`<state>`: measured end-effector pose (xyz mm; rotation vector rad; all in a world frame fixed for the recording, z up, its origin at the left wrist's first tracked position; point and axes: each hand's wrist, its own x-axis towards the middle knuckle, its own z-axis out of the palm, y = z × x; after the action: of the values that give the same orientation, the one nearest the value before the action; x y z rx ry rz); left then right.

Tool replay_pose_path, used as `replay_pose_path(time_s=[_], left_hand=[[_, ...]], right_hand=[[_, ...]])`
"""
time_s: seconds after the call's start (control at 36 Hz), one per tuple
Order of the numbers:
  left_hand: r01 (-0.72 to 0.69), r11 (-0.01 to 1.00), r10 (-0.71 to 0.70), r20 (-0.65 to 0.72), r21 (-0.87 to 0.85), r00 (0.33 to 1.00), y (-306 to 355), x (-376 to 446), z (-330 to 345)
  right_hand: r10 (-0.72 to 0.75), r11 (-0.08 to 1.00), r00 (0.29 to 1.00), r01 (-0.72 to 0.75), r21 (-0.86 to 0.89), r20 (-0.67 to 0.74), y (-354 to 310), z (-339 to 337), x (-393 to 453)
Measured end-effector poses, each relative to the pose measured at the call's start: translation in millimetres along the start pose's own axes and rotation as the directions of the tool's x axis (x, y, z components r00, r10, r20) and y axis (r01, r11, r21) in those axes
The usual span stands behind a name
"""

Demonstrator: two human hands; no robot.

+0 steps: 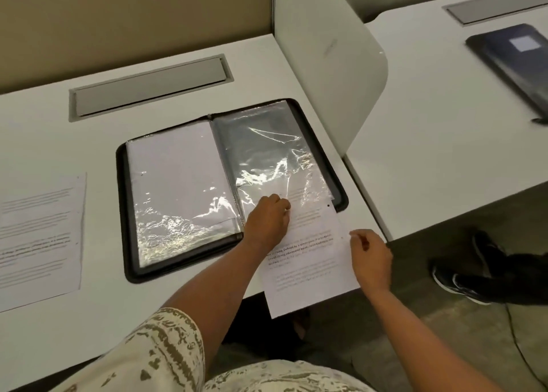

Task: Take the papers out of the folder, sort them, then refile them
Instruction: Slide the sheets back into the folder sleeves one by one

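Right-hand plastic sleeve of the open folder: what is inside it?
The printed sheet is partly inside the right-hand sleeve, most of it sticking out. The sleeve's upper part looks dark; glare hides more.

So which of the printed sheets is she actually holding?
The printed sheet at the folder's lower right corner, half in the plastic sleeve; both hands touch it. The other sheet lies untouched at the desk's far left.

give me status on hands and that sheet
Left hand holds sleeve mouth. Right hand pinches printed sheet, partway in. Nothing blocking.

White desks [207, 317], beige partition [133, 21], grey floor [459, 347].
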<state>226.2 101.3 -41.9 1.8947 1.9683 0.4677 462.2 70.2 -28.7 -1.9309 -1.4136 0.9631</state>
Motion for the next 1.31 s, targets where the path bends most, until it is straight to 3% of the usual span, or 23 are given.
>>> replay_pose_path(time_s=[0.08, 0.22, 0.39, 0.5, 0.58, 0.92, 1.31], left_hand=[[-0.003, 0.999, 0.004, -0.023, 0.034, 1.000, 2, -2, 1], [0.057, 0.998, -0.054, -0.068, 0.039, 0.996, 9, -5, 4], [0.078, 0.995, -0.073, -0.086, 0.056, 0.994, 10, -6, 4], [0.071, 0.996, -0.067, -0.084, 0.054, 0.994, 10, -7, 2], [0.055, 0.997, -0.051, -0.075, 0.058, 0.996, 10, -7, -3], [0.011, 0.998, -0.005, -0.087, 0.066, 0.996, 14, -9, -17], [-0.004, 1.000, 0.006, -0.100, 0.026, 0.995, 10, -18, -40]], right_hand=[[0.319, 0.931, 0.947, -0.322, 0.173, 0.046, 15, -9, -9], [0.560, 0.713, 0.783, -0.622, 0.324, 0.270, 24, -17, -20], [0.516, 0.456, 0.620, -0.783, 0.424, 0.591, 43, -12, -47], [0.449, 0.435, 0.572, -0.811, 0.392, 0.686, 45, -4, -65], [0.408, 0.443, 0.567, -0.808, 0.389, 0.716, 38, 5, -71], [0.368, 0.536, 0.672, -0.718, 0.444, 0.643, -5, 14, -49], [0.308, 0.612, 0.744, -0.632, 0.475, 0.593, -71, 49, -15]])
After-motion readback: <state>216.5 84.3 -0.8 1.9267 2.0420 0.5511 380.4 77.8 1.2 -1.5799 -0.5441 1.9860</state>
